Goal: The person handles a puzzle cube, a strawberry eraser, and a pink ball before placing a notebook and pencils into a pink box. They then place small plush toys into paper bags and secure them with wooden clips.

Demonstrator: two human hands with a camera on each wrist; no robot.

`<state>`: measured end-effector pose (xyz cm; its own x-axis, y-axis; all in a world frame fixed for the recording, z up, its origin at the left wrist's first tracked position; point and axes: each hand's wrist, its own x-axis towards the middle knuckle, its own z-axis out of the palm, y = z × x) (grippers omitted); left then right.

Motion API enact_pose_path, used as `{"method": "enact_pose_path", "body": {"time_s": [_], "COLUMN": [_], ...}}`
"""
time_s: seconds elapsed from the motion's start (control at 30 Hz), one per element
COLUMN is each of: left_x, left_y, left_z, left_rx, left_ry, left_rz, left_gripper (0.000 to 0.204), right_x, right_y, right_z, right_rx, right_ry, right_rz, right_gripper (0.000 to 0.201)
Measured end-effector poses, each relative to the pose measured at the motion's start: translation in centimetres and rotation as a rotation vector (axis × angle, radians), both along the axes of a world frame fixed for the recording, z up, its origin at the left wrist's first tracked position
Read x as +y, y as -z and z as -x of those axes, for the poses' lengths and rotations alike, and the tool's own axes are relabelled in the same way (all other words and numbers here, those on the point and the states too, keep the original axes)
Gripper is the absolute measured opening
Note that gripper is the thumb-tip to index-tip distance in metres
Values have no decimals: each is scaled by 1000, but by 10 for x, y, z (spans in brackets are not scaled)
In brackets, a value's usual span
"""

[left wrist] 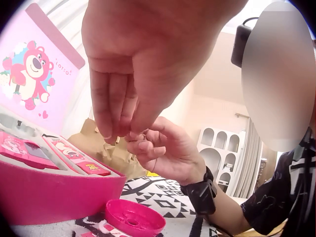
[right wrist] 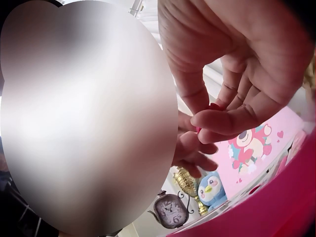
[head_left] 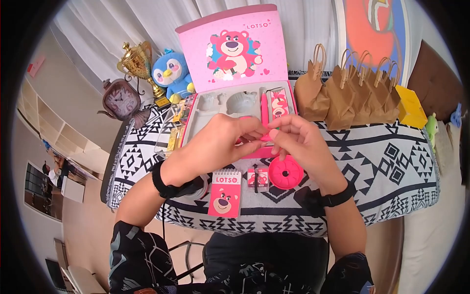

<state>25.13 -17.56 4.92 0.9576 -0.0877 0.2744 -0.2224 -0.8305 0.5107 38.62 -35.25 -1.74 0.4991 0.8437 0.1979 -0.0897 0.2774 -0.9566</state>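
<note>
Above the front edge of a pink box (head_left: 254, 153), both hands come together fingertip to fingertip. My right hand (head_left: 308, 144) pinches a small pinkish-red piece (right wrist: 214, 106) between thumb and fingers. The fingers of my left hand (head_left: 220, 139) pinch at the same piece from the other side. Fingers hide most of the piece, so I cannot tell its kind. Below the right hand lies a round pink dish (head_left: 293, 172) with a hole in its middle. A LOTSO spiral notepad (head_left: 225, 196) and a small pink pack (head_left: 258, 179) with a black tie lie beside it.
The box's raised lid (head_left: 232, 49) stands behind its grey tray. To its left are a blue plush penguin (head_left: 171, 76), a gold trophy (head_left: 139, 66) and a clock (head_left: 120, 99). Several brown paper bags (head_left: 342, 98) and a yellow box (head_left: 411, 107) stand at right.
</note>
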Motion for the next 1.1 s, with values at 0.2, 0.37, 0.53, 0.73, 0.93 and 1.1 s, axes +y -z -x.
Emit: {"method": "enact_pose_path", "body": {"time_s": [0.2, 0.37, 0.53, 0.73, 0.93, 1.1], "left_x": [-4, 20, 40, 65, 70, 69], "left_y": [-20, -13, -12, 7, 23, 21], "left_z": [43, 66, 62, 36, 0, -23], "left_rx": [126, 71, 49, 76, 159, 356], "left_ry": [-88, -243, -285, -270, -200, -186], "left_rz": [-220, -346, -355, -442, -450, -529], "left_gripper": [42, 46, 41, 37, 44, 58], "right_x": [-29, -58, -59, -52, -24, -20], "right_y": [-16, -14, 7, 20, 18, 16], "right_z": [-30, -63, -75, -75, -59, -49], "right_rx": [-122, -424, -550, -925, -898, -999], "right_ry": [202, 224, 25, 219, 394, 351], "right_rz": [61, 405, 715, 765, 374, 335], "right_gripper": [21, 17, 24, 31, 24, 28]}}
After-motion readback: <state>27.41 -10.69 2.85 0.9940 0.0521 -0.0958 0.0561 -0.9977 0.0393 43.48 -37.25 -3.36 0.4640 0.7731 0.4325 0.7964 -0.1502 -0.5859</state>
